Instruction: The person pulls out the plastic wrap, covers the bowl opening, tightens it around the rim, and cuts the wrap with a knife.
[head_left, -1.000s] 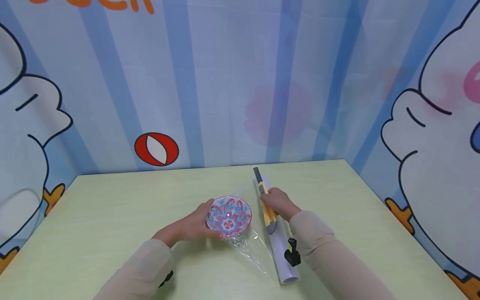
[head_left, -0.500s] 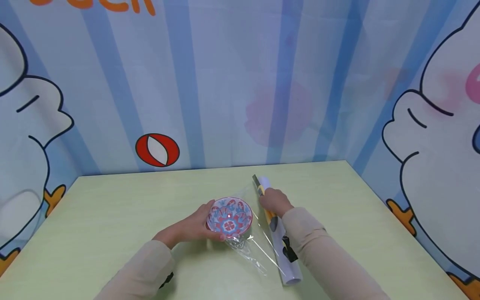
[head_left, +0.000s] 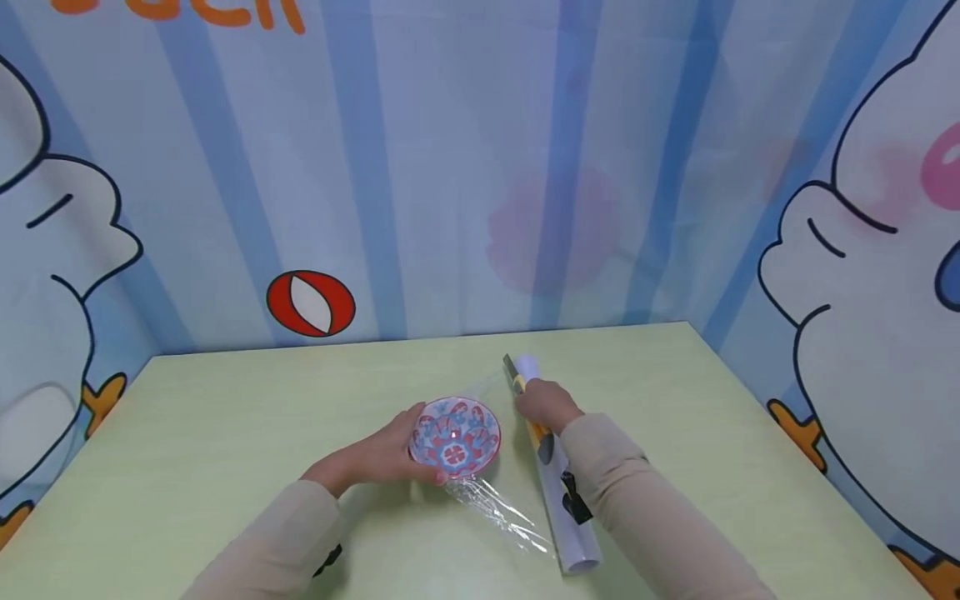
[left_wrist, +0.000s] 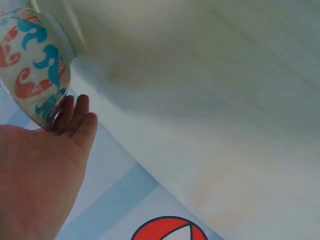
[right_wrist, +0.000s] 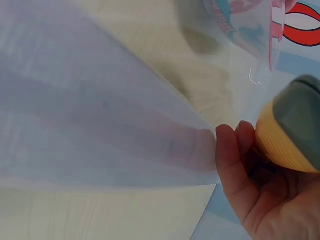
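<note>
My left hand (head_left: 382, 454) grips a bowl (head_left: 454, 437) patterned in pink, blue and white, its inside tilted towards the head camera. In the left wrist view, fingers curl at the side of the bowl (left_wrist: 35, 65). Clear plastic film (head_left: 498, 508) trails from the bowl towards a pale roll (head_left: 576, 546) lying on the table. Above the roll, my right hand (head_left: 550, 404) holds a yellow and grey utility knife (head_left: 540, 433), its narrow end pointing away. The right wrist view shows the knife's handle (right_wrist: 290, 130) in the curled fingers, beside the roll (right_wrist: 125, 115).
A pale green-yellow table (head_left: 247, 433) lies under both hands. Behind it hangs a blue striped curtain (head_left: 465, 167) with a printed red and white ball (head_left: 311, 303). Printed white figures flank the table left and right.
My right hand and the knife have come slightly nearer along the roll. The film's shiny edge lies differently between bowl and roll. The left hand holds the bowl almost still.
</note>
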